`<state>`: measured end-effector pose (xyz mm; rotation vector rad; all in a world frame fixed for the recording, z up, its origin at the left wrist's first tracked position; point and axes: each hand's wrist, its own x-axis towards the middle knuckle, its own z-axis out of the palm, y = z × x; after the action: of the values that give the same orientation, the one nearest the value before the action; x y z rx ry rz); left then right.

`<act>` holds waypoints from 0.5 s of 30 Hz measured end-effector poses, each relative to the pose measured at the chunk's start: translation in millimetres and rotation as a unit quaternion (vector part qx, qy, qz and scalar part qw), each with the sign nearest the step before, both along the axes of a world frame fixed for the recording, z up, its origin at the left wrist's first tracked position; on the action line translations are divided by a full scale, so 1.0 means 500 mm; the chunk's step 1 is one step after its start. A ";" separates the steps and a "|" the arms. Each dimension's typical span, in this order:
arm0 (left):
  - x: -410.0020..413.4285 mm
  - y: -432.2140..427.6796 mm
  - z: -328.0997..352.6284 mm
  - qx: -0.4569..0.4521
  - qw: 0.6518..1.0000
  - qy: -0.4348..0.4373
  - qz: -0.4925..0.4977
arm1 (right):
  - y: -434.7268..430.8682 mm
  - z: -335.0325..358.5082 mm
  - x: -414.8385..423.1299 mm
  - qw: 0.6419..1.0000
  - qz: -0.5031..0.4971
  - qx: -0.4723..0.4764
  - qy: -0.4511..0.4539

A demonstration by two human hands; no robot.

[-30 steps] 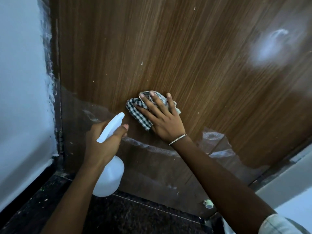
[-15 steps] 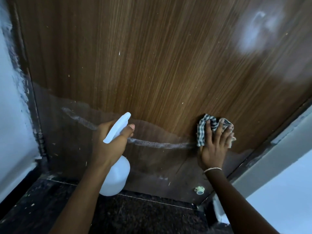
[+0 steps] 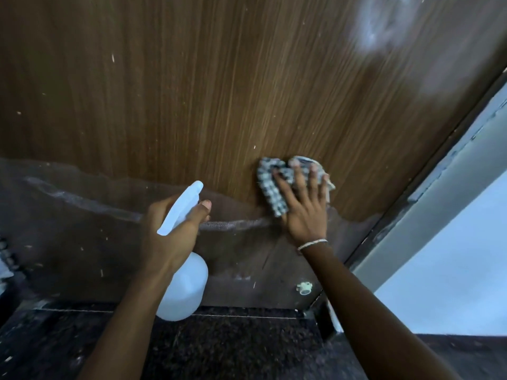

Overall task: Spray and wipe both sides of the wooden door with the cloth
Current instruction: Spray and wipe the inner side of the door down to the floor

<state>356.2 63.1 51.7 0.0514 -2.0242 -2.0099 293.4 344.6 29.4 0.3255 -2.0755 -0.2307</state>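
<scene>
Leftward and a little higher than half a second ago, the one checked black-and-white cloth [image 3: 270,187] now lies away from the panel's right edge. It is bunched against the brown wood-grain door [image 3: 219,91] at its lower middle, just above a dull, filmy band that covers the bottom of the panel. One right hand [image 3: 306,212] presses it there, fingers straight and spread over the fabric, none curled round it. A single thin beaded bracelet [image 3: 312,244] circles that wrist.

To the left and nearer, one left hand [image 3: 170,237] is wrapped tight round the neck of the one white plastic spray bottle [image 3: 183,289], with its nozzle towards the door and its round body hanging below the fist. The bottle's side looks plain white as far as the blur allows.

One pale streak [image 3: 236,223] runs across the filmy band between bottle and cloth. Pale specks dot the wood, and one whitish smear [image 3: 384,26] sits at top right. Low on the door at the right is one small white round fitting [image 3: 304,287].

Nearest lies a dark speckled floor [image 3: 219,346]. At the right a dark door frame [image 3: 411,187] borders a pale wall [image 3: 452,270]
</scene>
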 end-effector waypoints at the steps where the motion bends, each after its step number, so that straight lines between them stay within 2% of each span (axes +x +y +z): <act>1: 0.000 0.006 -0.001 -0.005 1.000 0.000 -0.002 | 0.048 -0.015 0.010 0.999 -0.033 -0.037 -0.006; 3: -0.004 0.019 -0.007 -0.013 1.000 0.006 -0.011 | 0.120 -0.042 0.034 0.983 -0.087 -0.158 -0.011; 5: -0.006 0.029 -0.009 -0.015 1.000 0.007 -0.020 | 0.143 -0.061 0.049 0.948 -0.113 -0.297 0.009; 8: -0.011 0.044 -0.011 -0.022 0.999 0.016 -0.029 | 0.109 -0.056 0.039 0.908 -0.112 -0.402 0.044; 10: -0.017 0.056 -0.016 -0.024 0.999 0.007 -0.030 | 0.072 -0.043 0.024 0.907 -0.107 -0.404 0.054; 12: -0.018 0.069 -0.016 -0.021 0.999 -0.004 -0.035 | 0.023 -0.041 0.012 0.931 -0.084 -0.352 0.047; 15: -0.013 0.085 -0.007 -0.016 0.999 0.013 -0.050 | -0.057 -0.055 0.009 0.988 -0.004 -0.149 -0.034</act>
<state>349.6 105.7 48.2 -0.0845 -2.0814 -2.0257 298.1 316.1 1.6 0.1448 -2.1420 0.0881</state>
